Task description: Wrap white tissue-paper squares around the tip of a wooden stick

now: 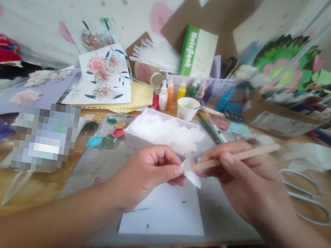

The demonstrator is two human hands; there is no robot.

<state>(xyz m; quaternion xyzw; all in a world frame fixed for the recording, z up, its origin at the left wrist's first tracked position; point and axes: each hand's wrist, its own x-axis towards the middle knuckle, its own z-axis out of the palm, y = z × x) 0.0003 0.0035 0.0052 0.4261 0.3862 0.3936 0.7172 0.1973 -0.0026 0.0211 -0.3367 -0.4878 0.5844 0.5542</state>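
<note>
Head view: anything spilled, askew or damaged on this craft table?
Nothing spilled or broken. Only the white sheet under the hands carries green flecks and a faint streak. The left hand pinches a white paper scrap; the right hand holds a wooden stick.

At L a pixelated patch point(45, 137) is masking an obj., stick point(259, 151) tip is hiding behind paper scrap point(193, 177), scissors point(309, 194) are showing blurred.

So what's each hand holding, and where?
Left hand pinches a small white paper piece at its edge; right hand grips a wooden stick near its lower end.
</note>
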